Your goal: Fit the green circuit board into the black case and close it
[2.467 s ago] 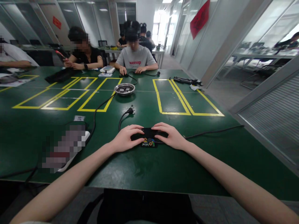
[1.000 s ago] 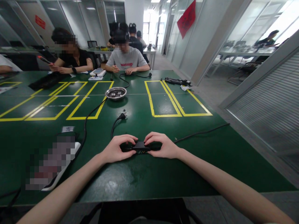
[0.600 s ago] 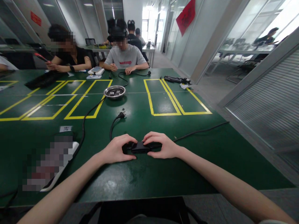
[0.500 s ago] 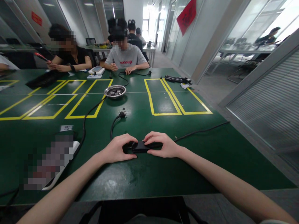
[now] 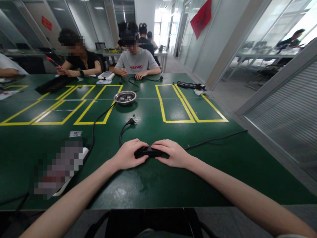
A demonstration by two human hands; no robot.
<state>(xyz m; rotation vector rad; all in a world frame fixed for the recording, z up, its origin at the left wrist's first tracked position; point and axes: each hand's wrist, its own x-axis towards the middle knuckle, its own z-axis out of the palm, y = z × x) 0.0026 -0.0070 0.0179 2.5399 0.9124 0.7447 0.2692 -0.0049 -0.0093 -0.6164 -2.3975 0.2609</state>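
"Wassup" runs in red across the grey shirt (image 5: 138, 59) of a person (image 5: 155, 70) on the far side of the counter (image 5: 213, 175); nearer, a white label (image 5: 75, 134) reads "24." From here, the red banner's (image 5: 201, 18) lettering is illegible.
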